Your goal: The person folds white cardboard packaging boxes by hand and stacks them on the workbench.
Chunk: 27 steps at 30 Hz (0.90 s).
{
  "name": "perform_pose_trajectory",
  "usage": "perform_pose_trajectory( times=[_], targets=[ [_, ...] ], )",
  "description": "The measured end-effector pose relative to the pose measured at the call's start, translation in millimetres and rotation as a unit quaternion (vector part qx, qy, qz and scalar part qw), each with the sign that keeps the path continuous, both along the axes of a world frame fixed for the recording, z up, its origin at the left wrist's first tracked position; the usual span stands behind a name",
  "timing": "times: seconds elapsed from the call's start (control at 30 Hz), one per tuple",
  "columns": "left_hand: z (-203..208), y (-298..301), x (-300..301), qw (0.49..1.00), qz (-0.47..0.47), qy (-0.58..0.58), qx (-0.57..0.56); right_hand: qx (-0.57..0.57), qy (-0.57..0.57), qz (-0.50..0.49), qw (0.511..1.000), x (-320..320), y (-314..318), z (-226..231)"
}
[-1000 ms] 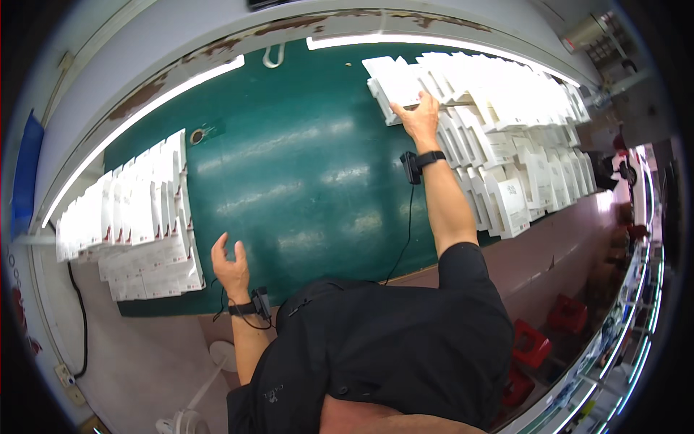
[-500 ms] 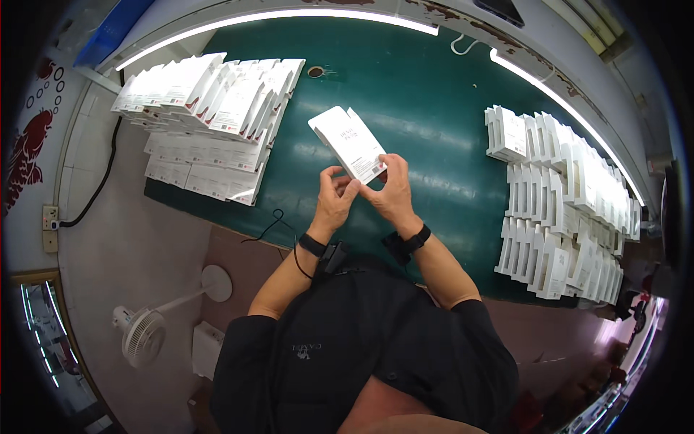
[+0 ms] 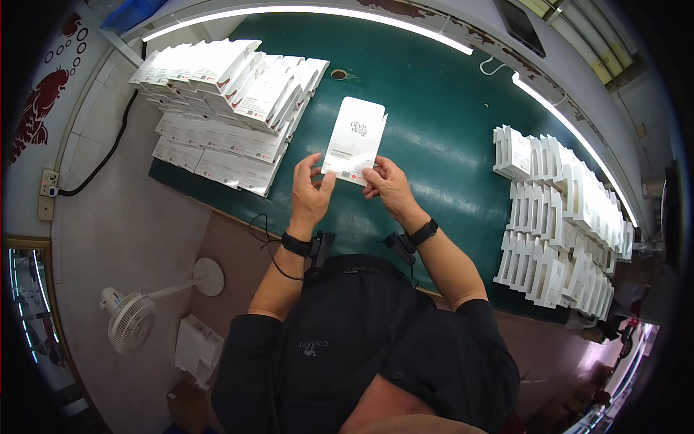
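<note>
Nearest, black wrist straps being worn on both arms. Left grip being held half curled at lower left corner of white box; whether corner is being clasped cannot be told. Lower right corner being pinched firmly by right grip, thumb on printed face. Box being held over green counter, between left stack and right stack of white boxes. Farthest, counter being lit by light strip.

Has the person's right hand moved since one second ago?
Yes. Judged against the stacked boxes on the right, the right hand has moved left and toward the person, now gripping a white box.
</note>
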<state>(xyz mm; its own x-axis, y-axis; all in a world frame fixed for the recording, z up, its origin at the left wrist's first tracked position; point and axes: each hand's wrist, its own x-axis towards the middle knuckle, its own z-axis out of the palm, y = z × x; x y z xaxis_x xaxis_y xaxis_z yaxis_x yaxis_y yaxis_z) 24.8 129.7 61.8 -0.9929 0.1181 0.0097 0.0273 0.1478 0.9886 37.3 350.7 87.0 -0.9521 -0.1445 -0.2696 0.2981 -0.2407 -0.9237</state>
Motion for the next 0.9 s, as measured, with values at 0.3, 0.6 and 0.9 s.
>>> perform_pose_trajectory(
  times=[0.3,0.6,0.9],
  targets=[
    [38.4,10.7,14.2,0.911,0.169,0.282,-0.250,-0.032,0.028,0.020,0.999,-15.4,-54.0,13.2],
    [36.0,-61.9,-89.9,0.849,0.246,0.351,-0.310,-0.012,-0.019,0.041,0.999,-13.3,-45.8,4.9],
    [11.6,-99.7,-151.2,0.841,0.276,0.344,-0.313,0.028,-0.087,0.024,0.996,6.0,-4.5,-19.0]
  ],
)
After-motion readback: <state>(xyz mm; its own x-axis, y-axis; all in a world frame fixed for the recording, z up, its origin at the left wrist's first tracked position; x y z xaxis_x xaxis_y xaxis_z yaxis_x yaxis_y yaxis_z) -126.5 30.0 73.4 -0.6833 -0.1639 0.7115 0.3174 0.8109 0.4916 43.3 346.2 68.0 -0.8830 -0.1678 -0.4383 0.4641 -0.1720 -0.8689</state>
